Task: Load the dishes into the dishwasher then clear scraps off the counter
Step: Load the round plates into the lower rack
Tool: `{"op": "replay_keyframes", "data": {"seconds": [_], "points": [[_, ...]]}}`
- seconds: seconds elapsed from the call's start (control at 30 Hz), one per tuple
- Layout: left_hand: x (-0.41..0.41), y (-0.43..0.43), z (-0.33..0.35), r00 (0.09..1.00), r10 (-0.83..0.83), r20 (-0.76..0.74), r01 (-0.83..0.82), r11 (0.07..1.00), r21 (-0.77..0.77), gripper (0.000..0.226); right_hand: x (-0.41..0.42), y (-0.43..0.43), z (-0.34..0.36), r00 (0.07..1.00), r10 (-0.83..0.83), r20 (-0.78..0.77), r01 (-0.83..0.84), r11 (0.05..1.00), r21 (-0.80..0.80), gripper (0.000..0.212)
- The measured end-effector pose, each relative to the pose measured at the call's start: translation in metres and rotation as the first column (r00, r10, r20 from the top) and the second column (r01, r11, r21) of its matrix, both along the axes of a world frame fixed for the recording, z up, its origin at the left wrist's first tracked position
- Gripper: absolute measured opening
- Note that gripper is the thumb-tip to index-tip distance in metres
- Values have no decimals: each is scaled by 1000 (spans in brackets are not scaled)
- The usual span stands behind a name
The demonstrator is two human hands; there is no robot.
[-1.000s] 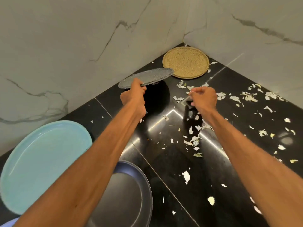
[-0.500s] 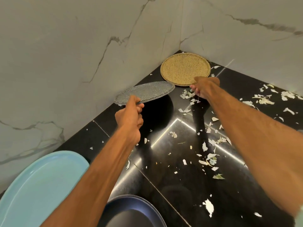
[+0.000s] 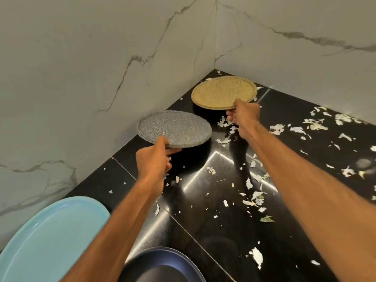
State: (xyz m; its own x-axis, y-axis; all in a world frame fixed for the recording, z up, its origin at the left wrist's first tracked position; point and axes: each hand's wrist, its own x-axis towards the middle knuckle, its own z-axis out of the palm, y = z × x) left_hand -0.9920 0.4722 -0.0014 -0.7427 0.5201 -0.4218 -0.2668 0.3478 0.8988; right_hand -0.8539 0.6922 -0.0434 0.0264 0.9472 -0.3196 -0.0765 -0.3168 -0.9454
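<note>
Left grip [image 3: 152, 161] is closed on the near rim of the grey speckled plate [image 3: 175, 127], thumb on top and fingers curled beneath, and holds it clear of the black surface [image 3: 203, 231] with its face tipped slightly toward the camera. Its far rim lies close to the left marble wall [image 3: 81, 78], with a dark strip of the surface showing between them. Right grip [image 3: 245, 117] is closed on the near right rim of the tan plate [image 3: 221, 91], which sits deep in the corner where the two walls meet. The near edge of that plate is raised, with shadow beneath it; whether its far edge touches the surface I cannot tell. The two plates are near each other but apart. White and pale green scraps [image 3: 254, 200] litter the surface between the forearms and lie thickest to the right, toward the right wall. At the near left a light blue plate [image 3: 50, 237] lies flat against the left wall, and a dark blue plate [image 3: 162, 263] lies just beside it, partly under the left forearm. The widest room free of dishes lies to the right and toward the camera.
</note>
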Motion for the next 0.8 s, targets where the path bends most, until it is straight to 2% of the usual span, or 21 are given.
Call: {"op": "replay_keyframes", "data": {"seconds": [0.13,0.23,0.37,0.5,0.63,0.8], "points": [[-9,-26,13,947,-99,-307,84,994,-64,38,32,-66,3,998,-51,32,50,998,39,12],[-6,-47,35,872,-167,-460,145,986,-83,40,67,-122,20,993,-115,-22,115,993,4,13],[16,-79,56,733,-254,-631,210,967,-145,43,121,-194,50,990,-135,35,134,991,13,9],[59,-119,88,611,-304,-732,230,952,-203,39,180,-255,74,962,-149,227,133,987,86,11],[110,-169,111,517,-299,-802,290,943,-165,33,246,-315,94,859,-180,479,80,972,222,16],[176,-241,145,295,-323,-899,431,885,-177,34,329,-404,132,750,-217,625,15,950,313,22]]}}
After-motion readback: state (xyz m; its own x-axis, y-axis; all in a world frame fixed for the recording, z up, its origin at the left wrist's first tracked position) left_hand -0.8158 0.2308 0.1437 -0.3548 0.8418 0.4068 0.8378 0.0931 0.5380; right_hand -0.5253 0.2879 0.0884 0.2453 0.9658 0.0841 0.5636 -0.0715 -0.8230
